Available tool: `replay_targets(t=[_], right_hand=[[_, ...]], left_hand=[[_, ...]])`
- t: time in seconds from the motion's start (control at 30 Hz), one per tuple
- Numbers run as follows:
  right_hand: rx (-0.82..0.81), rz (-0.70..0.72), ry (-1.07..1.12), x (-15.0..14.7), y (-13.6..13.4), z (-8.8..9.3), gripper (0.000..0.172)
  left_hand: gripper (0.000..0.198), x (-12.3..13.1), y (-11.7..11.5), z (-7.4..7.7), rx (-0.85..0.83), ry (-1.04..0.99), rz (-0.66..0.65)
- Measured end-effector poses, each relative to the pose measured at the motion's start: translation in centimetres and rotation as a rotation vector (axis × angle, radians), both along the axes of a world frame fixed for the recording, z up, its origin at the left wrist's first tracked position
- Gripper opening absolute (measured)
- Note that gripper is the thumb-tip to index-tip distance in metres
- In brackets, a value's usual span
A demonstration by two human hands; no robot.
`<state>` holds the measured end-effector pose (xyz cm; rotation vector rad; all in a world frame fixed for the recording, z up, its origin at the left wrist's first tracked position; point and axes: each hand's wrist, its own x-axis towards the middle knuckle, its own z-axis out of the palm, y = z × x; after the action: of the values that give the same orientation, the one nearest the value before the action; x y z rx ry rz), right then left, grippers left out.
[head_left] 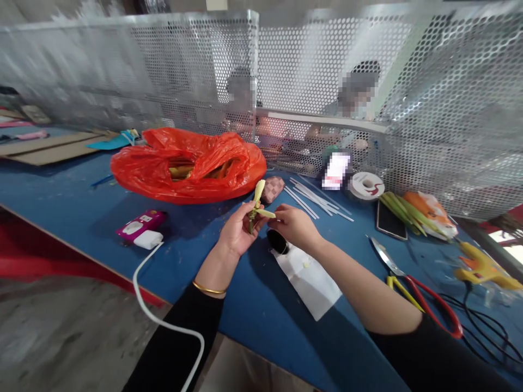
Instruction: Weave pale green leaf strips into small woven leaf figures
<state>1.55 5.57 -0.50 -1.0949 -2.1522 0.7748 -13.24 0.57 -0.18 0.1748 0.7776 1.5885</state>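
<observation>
Near the middle of the blue table [171, 277], my left hand [238, 228] holds a small pale yellow-green plant-like piece [259, 190] between thumb and fingers, its stem pointing down. One yellowish leaf or petal stands up; another points right. My right hand [297, 226] pinches the tip of that right-pointing part, its fingers closed. Just below my hands lie a dark round object [277, 241] and a white sheet [312, 283] with a tiny yellowish bit on it. A checkered pinkish item [273, 189] sits just behind my hands.
Red plastic bag [188, 188] behind left; purple power strip [143, 224] with white cable at left. White sticks [314, 197], ribbon spool [367, 185], phone [391, 220], scissors [433, 299] and yellow glue gun [486, 267] at right. Perforated metal screen [302, 60], people beyond.
</observation>
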Motion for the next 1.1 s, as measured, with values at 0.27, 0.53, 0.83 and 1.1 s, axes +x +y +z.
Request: replay_targets(t=[0.27, 0.53, 0.83, 1.1], right_hand=[[-0.258, -0.048, 0.344, 0.7, 3.1, 1.5, 0.017], [-0.360, -0.085, 0.563, 0.5, 3.4, 2.2, 0.024], [-0.316, 0.111, 0.543, 0.1, 0.2, -0.4, 0.021], [0.648, 0.333, 0.049, 2.7, -6.2, -2.2, 0.030]], left_hand=[[0.006, 0.1, 0.0, -0.5, 0.191, -0.069, -0.003], [0.007, 1.1, 0.1, -0.8, 0.114, 0.061, 0.000], [0.008, 0.7, 0.9, -1.2, -0.053, -0.097, -0.031], [0.009, 0.8, 1.1, -1.0, -0.042, -0.092, 0.022]])
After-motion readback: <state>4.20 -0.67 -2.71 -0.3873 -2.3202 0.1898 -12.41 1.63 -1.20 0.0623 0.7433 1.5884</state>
